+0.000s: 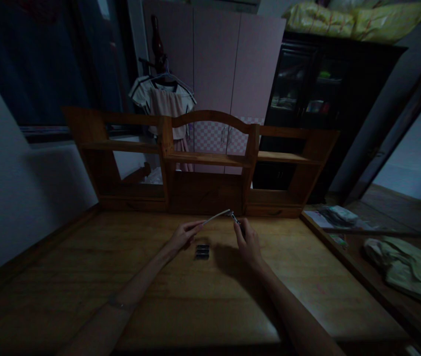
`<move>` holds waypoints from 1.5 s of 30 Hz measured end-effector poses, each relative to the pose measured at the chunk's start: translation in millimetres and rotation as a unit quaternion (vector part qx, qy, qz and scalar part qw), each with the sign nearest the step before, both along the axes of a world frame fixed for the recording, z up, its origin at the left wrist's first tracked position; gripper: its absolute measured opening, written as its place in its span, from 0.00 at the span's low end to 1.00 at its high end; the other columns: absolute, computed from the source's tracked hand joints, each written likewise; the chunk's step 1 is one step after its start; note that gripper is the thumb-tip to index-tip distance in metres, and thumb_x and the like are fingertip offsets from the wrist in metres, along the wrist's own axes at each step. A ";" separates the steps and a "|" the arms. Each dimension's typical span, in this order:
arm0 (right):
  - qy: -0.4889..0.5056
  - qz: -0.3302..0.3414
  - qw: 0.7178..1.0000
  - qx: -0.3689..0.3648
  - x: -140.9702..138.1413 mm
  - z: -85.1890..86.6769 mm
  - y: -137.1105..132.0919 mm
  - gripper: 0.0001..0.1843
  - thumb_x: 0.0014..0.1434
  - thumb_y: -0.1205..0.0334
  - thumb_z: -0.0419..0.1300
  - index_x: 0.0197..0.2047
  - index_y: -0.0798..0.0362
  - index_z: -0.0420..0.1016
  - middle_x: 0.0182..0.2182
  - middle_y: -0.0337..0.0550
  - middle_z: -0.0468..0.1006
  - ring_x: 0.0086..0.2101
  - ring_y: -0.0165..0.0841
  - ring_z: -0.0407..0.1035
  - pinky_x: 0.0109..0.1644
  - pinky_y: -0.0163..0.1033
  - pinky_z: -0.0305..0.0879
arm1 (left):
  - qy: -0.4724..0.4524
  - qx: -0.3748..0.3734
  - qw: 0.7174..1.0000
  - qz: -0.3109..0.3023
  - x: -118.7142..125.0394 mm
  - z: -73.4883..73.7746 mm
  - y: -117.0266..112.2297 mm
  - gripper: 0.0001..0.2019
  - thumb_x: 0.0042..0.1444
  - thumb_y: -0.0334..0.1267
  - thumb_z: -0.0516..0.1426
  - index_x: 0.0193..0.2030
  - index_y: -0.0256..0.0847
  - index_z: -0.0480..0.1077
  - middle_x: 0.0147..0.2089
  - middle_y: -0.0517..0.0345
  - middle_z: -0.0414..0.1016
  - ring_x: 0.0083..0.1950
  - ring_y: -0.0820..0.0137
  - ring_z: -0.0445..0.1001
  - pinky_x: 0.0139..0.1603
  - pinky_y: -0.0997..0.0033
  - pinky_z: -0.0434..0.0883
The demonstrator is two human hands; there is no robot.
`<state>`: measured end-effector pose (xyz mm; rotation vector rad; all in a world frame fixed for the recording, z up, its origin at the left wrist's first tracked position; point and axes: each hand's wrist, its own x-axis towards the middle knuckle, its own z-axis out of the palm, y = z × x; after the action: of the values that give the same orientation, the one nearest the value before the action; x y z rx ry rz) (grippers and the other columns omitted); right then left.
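Looks mid-job: left hand [185,236] pinches pale strip [216,216], right hand [249,243] grips metal tool [234,218] by its tip; remainder unclear.

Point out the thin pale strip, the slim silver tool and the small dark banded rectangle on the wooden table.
Thin pale strip [215,216], head view: middle of its length.
Slim silver tool [234,217], head view: its exposed shaft.
Small dark banded rectangle [202,251], head view: its centre.

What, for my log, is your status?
Left hand holding pale strip. Right hand holding tool at strip's far end; contact unclear. Dark pieces on table, not blocking.
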<state>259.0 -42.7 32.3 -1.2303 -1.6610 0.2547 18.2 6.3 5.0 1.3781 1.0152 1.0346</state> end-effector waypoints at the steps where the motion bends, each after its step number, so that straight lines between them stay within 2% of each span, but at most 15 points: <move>1: 0.001 -0.001 1.000 0.000 -0.1 0.0 -0.1 0.14 0.66 0.52 0.45 0.40 0.52 0.65 0.26 0.38 0.69 0.25 0.31 0.64 0.30 0.34 0.54 | 0.001 0.001 1.000 0.001 -0.3 0.8 -0.2 0.32 0.50 0.55 0.59 0.58 0.38 0.66 0.15 0.69 0.54 0.13 0.80 0.51 0.14 0.80 0.46; 5: 0.001 -0.005 1.000 -0.001 -0.2 -0.4 -0.1 0.15 0.66 0.52 0.44 0.40 0.52 0.65 0.26 0.39 0.69 0.25 0.31 0.64 0.30 0.34 0.55 | -0.003 0.001 1.000 0.005 -0.6 1.2 -0.6 0.31 0.50 0.55 0.58 0.58 0.39 0.66 0.16 0.67 0.56 0.14 0.80 0.52 0.14 0.81 0.46; 15: 0.000 -0.005 1.000 0.000 0.2 -0.9 0.6 0.14 0.66 0.52 0.45 0.40 0.51 0.65 0.26 0.38 0.69 0.26 0.31 0.65 0.30 0.34 0.54 | -0.019 -0.006 1.000 -0.005 -0.1 0.0 -0.6 0.32 0.49 0.55 0.59 0.58 0.39 0.66 0.16 0.70 0.50 0.13 0.81 0.48 0.14 0.80 0.44; 18: 0.001 -0.002 1.000 0.002 -0.4 -0.2 -0.1 0.14 0.66 0.52 0.45 0.40 0.51 0.65 0.26 0.37 0.69 0.25 0.30 0.64 0.29 0.33 0.54 | -0.001 -0.004 1.000 0.001 -1.0 -0.9 1.1 0.32 0.49 0.55 0.59 0.57 0.38 0.67 0.15 0.69 0.52 0.13 0.81 0.49 0.14 0.80 0.44; 23: -0.003 -0.005 1.000 0.009 0.1 -0.3 -0.1 0.14 0.66 0.52 0.45 0.40 0.51 0.65 0.27 0.38 0.70 0.26 0.31 0.64 0.30 0.34 0.54 | -0.022 0.004 0.999 0.023 -3.1 -3.1 3.8 0.31 0.49 0.55 0.59 0.56 0.39 0.67 0.17 0.68 0.54 0.14 0.81 0.50 0.14 0.81 0.45; 26: -0.005 -0.004 1.000 0.008 0.9 -1.3 0.9 0.14 0.65 0.52 0.45 0.40 0.51 0.65 0.26 0.39 0.70 0.25 0.31 0.65 0.30 0.34 0.54 | -0.001 0.009 1.000 0.007 -0.9 -2.2 1.7 0.31 0.49 0.55 0.59 0.56 0.39 0.67 0.17 0.68 0.55 0.14 0.80 0.51 0.14 0.80 0.45; 33: -0.004 -0.007 1.000 0.002 1.1 -2.1 1.5 0.13 0.66 0.52 0.45 0.41 0.51 0.65 0.25 0.37 0.69 0.25 0.31 0.64 0.30 0.33 0.54 | 0.032 0.043 0.998 0.012 2.3 1.3 -1.4 0.30 0.48 0.54 0.60 0.53 0.35 0.70 0.15 0.67 0.55 0.14 0.80 0.50 0.16 0.78 0.45; 38: -0.003 -0.011 1.000 -0.003 1.1 -2.3 1.9 0.13 0.66 0.52 0.45 0.40 0.51 0.65 0.25 0.37 0.68 0.24 0.30 0.65 0.29 0.33 0.54 | 0.007 0.024 0.999 0.028 0.7 0.7 0.0 0.32 0.48 0.56 0.59 0.56 0.36 0.68 0.15 0.68 0.55 0.14 0.80 0.51 0.15 0.79 0.45; 45: -0.002 -0.006 1.000 0.004 1.0 -1.5 1.6 0.13 0.66 0.53 0.45 0.40 0.52 0.65 0.26 0.38 0.69 0.25 0.30 0.65 0.30 0.33 0.54 | 0.000 0.017 1.000 0.010 1.0 -3.2 1.7 0.32 0.49 0.55 0.59 0.56 0.37 0.67 0.16 0.68 0.53 0.14 0.81 0.50 0.15 0.80 0.44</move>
<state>260.0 -41.1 30.9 -1.2349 -1.6553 0.2372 19.2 8.0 1.8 1.3989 1.0173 1.0716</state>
